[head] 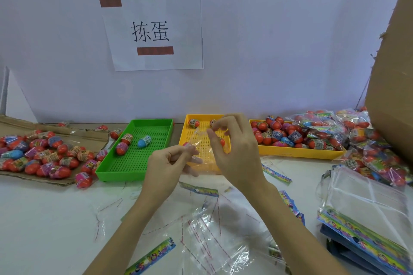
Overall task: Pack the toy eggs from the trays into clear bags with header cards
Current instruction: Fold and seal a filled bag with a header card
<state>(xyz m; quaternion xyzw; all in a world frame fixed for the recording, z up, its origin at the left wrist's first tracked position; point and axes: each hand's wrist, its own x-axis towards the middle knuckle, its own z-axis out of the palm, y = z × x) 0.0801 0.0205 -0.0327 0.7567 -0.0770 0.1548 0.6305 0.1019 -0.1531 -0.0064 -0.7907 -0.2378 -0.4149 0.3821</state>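
Both hands pinch one clear bag (199, 140) above the counter (55, 214): the left hand (166, 163) grips its lower edge and the right hand (234, 149) its upper part, over the yellow tray (190, 131). Toy eggs lie in the green tray (134, 158), in a second yellow tray (299, 152) and on cardboard (44, 179) at left.

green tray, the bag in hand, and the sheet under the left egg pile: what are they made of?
Green tray: looks like moulded plastic, glossy, with a perforated floor.
Bag: thin clear film, crinkled and shiny, likely cellophane or polypropylene.
Sheet: corrugated cardboard by its brown matte face and ragged edge.
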